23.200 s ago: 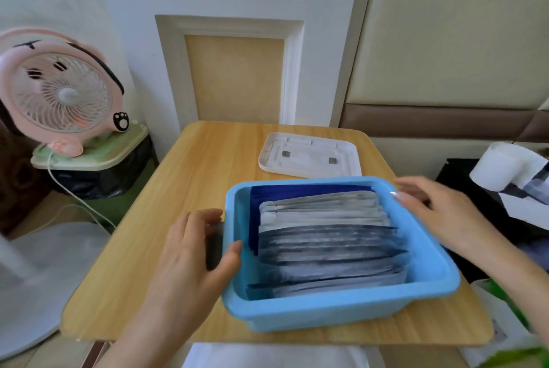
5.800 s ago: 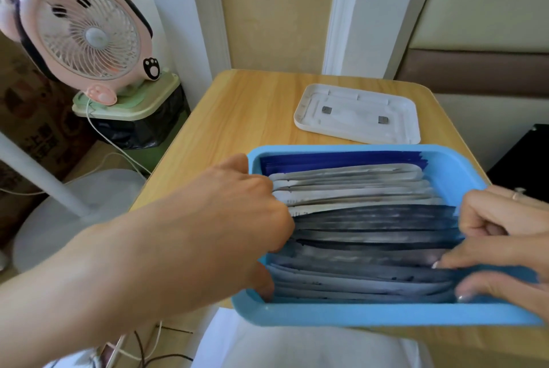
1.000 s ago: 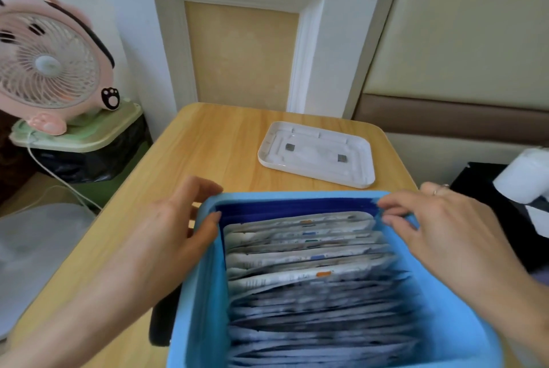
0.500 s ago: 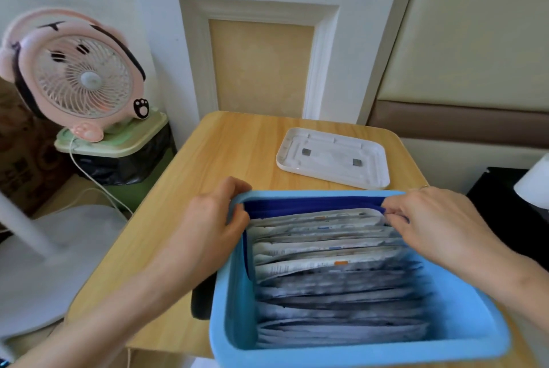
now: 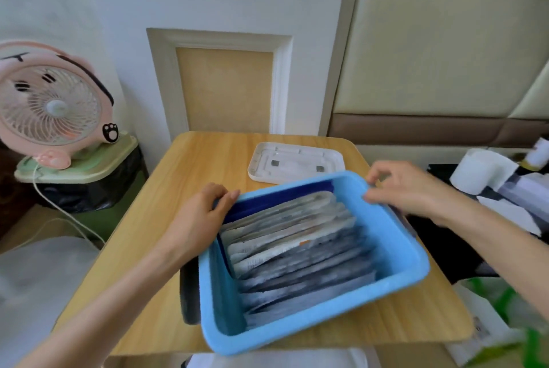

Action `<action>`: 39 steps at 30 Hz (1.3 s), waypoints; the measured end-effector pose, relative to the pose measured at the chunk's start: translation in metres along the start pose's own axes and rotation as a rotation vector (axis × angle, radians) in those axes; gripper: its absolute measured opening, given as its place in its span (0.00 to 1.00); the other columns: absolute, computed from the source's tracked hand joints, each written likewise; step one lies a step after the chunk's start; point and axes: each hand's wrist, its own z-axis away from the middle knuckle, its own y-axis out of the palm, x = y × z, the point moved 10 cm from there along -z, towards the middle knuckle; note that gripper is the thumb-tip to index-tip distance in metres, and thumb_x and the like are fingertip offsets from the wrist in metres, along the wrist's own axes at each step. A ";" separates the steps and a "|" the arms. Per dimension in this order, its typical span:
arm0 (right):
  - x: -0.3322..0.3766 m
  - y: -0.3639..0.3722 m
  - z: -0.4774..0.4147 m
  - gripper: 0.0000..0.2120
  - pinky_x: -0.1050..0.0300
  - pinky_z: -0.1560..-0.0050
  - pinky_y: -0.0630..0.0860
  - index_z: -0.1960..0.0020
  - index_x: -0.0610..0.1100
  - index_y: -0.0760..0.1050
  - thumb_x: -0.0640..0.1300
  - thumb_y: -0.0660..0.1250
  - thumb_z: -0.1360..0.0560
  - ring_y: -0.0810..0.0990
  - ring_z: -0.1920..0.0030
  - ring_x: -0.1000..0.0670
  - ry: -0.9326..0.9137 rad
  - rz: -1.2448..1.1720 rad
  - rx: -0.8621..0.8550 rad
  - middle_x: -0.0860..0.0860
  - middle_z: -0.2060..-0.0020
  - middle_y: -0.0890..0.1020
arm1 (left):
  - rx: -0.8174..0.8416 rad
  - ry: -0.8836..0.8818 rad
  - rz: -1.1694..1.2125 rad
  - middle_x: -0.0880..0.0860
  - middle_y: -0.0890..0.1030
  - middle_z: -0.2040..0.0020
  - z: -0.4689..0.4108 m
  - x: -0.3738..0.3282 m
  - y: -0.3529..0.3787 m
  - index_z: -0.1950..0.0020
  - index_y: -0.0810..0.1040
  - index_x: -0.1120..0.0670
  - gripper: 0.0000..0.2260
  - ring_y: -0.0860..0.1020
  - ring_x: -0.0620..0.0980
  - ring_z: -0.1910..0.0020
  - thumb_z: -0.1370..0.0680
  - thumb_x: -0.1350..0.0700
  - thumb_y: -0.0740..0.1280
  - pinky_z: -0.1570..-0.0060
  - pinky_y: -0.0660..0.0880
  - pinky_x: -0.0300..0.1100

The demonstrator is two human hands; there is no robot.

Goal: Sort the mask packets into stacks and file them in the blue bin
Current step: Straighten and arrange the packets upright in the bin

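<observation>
The blue bin [image 5: 395, 277] sits skewed on the wooden table [image 5: 190, 177], its far end turned toward the right. Inside it, mask packets [image 5: 297, 251] stand on edge in rows: dark blue ones at the far wall, white ones in the middle, grey-silver ones nearest me. My left hand [image 5: 199, 219] grips the bin's far left corner, fingers curled over the rim. My right hand [image 5: 407, 189] holds the far right corner, fingertips on the rim there.
A white plastic lid [image 5: 297, 165] lies upside down behind the bin. A dark object [image 5: 188, 293] lies against the bin's left wall. A pink fan [image 5: 53, 106] stands on a green-lidded bin at the left. A paper roll [image 5: 481, 171] and clutter fill the right side.
Both hands have shifted from the packets to the bin's far corners. The bin has turned, so it now lies skewed on the table, and it sits closer to the white lid.
</observation>
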 end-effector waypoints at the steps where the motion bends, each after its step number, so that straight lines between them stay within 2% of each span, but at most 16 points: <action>1: 0.016 -0.011 -0.006 0.07 0.58 0.67 0.67 0.59 0.45 0.73 0.42 0.71 0.32 0.72 0.68 0.50 -0.053 0.116 -0.057 0.51 0.71 0.74 | -0.056 0.019 0.027 0.52 0.77 0.61 0.007 -0.002 -0.007 0.58 0.75 0.54 0.14 0.76 0.49 0.61 0.21 0.47 0.58 0.58 0.72 0.45; 5: 0.062 -0.007 -0.033 0.10 0.53 0.52 0.74 0.51 0.41 0.75 0.45 0.68 0.29 0.78 0.50 0.42 -0.178 0.380 -0.065 0.44 0.53 0.81 | -0.254 0.019 0.177 0.49 0.77 0.65 0.038 0.000 -0.024 0.59 0.73 0.54 0.13 0.76 0.44 0.65 0.21 0.47 0.58 0.65 0.70 0.40; 9: 0.114 -0.006 -0.034 0.07 0.51 0.56 0.73 0.50 0.48 0.71 0.47 0.66 0.26 0.78 0.54 0.43 -0.372 0.239 -0.100 0.47 0.54 0.79 | -0.370 0.021 0.214 0.50 0.73 0.66 0.060 0.014 -0.026 0.60 0.70 0.54 0.14 0.71 0.42 0.67 0.20 0.48 0.56 0.66 0.66 0.38; 11: 0.156 -0.014 -0.023 0.08 0.54 0.61 0.70 0.48 0.50 0.73 0.51 0.66 0.25 0.75 0.58 0.47 -0.511 0.240 -0.143 0.52 0.57 0.77 | -0.288 0.037 0.236 0.49 0.72 0.66 0.064 0.022 -0.012 0.60 0.70 0.54 0.17 0.70 0.41 0.68 0.20 0.43 0.55 0.67 0.66 0.38; 13: 0.194 -0.011 -0.006 0.09 0.59 0.64 0.65 0.45 0.51 0.74 0.53 0.64 0.24 0.72 0.61 0.52 -0.649 0.374 -0.189 0.58 0.63 0.72 | -0.132 0.053 0.254 0.50 0.72 0.66 0.061 0.028 0.006 0.58 0.69 0.56 0.24 0.70 0.43 0.69 0.25 0.35 0.55 0.66 0.68 0.46; 15: 0.211 -0.003 0.008 0.10 0.61 0.65 0.65 0.45 0.51 0.75 0.52 0.64 0.24 0.73 0.63 0.54 -0.768 0.462 -0.256 0.60 0.65 0.72 | 0.010 0.047 0.180 0.56 0.75 0.64 0.055 0.035 0.026 0.55 0.69 0.58 0.28 0.74 0.51 0.67 0.27 0.32 0.54 0.64 0.72 0.54; 17: 0.207 0.012 0.021 0.09 0.60 0.61 0.73 0.45 0.49 0.76 0.50 0.65 0.24 0.76 0.60 0.51 -0.895 0.492 -0.299 0.56 0.60 0.79 | 0.087 0.062 -0.006 0.59 0.80 0.60 0.051 0.040 0.041 0.49 0.71 0.59 0.26 0.78 0.57 0.62 0.24 0.35 0.55 0.60 0.74 0.52; 19: 0.197 0.021 0.030 0.11 0.56 0.58 0.75 0.43 0.48 0.75 0.48 0.65 0.24 0.75 0.59 0.53 -0.977 0.520 -0.323 0.53 0.55 0.81 | 0.091 0.065 -0.097 0.59 0.81 0.59 0.051 0.042 0.046 0.48 0.73 0.60 0.26 0.78 0.57 0.61 0.24 0.36 0.55 0.63 0.72 0.46; 21: 0.191 0.013 0.030 0.14 0.59 0.57 0.69 0.39 0.50 0.74 0.49 0.67 0.25 0.72 0.56 0.55 -0.985 0.518 -0.318 0.54 0.53 0.79 | 0.100 0.087 -0.048 0.58 0.81 0.61 0.052 0.040 0.046 0.49 0.74 0.59 0.37 0.78 0.57 0.62 0.31 0.26 0.50 0.64 0.71 0.48; 23: 0.180 0.004 0.019 0.19 0.61 0.54 0.64 0.37 0.52 0.72 0.52 0.67 0.26 0.72 0.55 0.55 -0.906 0.556 -0.297 0.55 0.54 0.77 | 0.108 0.092 -0.040 0.57 0.81 0.61 0.052 0.041 0.044 0.49 0.75 0.58 0.41 0.78 0.56 0.63 0.34 0.23 0.50 0.63 0.73 0.50; 26: 0.152 -0.012 0.001 0.15 0.62 0.62 0.64 0.45 0.50 0.73 0.56 0.68 0.28 0.73 0.60 0.53 -0.757 0.512 -0.333 0.56 0.59 0.74 | 0.091 0.097 -0.076 0.53 0.81 0.60 0.052 0.034 0.042 0.49 0.74 0.58 0.26 0.78 0.52 0.61 0.28 0.35 0.61 0.62 0.73 0.46; 28: 0.148 -0.014 0.005 0.08 0.64 0.70 0.59 0.56 0.47 0.74 0.51 0.69 0.27 0.70 0.68 0.53 -0.809 0.466 -0.397 0.56 0.66 0.74 | 0.089 0.104 -0.058 0.53 0.81 0.60 0.049 0.028 0.042 0.48 0.75 0.58 0.16 0.79 0.50 0.62 0.25 0.45 0.66 0.60 0.74 0.44; 31: 0.161 -0.032 0.020 0.06 0.68 0.73 0.52 0.63 0.44 0.74 0.43 0.65 0.28 0.68 0.75 0.52 -0.918 0.466 -0.574 0.53 0.73 0.74 | 0.075 0.129 0.071 0.55 0.81 0.60 0.047 0.013 0.034 0.48 0.76 0.59 0.23 0.80 0.49 0.64 0.29 0.40 0.66 0.63 0.78 0.51; 34: 0.175 -0.059 0.035 0.05 0.68 0.74 0.54 0.64 0.44 0.73 0.42 0.63 0.30 0.67 0.74 0.52 -0.975 0.403 -0.733 0.51 0.72 0.74 | -0.044 0.189 0.080 0.54 0.81 0.61 0.043 0.000 0.019 0.49 0.76 0.57 0.28 0.78 0.53 0.64 0.32 0.35 0.59 0.64 0.75 0.53; 37: 0.174 -0.059 0.043 0.04 0.69 0.73 0.54 0.64 0.44 0.73 0.41 0.65 0.31 0.67 0.73 0.53 -1.001 0.364 -0.741 0.51 0.70 0.75 | -0.098 0.173 0.050 0.53 0.79 0.63 0.040 0.005 0.014 0.51 0.76 0.57 0.25 0.76 0.53 0.65 0.32 0.36 0.60 0.65 0.73 0.52; 39: 0.163 -0.037 0.036 0.03 0.71 0.71 0.53 0.63 0.44 0.75 0.40 0.68 0.31 0.66 0.72 0.54 -1.006 0.389 -0.658 0.51 0.69 0.76 | 0.001 0.153 -0.019 0.49 0.80 0.63 0.042 0.015 0.029 0.51 0.77 0.53 0.20 0.77 0.47 0.66 0.31 0.38 0.63 0.64 0.74 0.48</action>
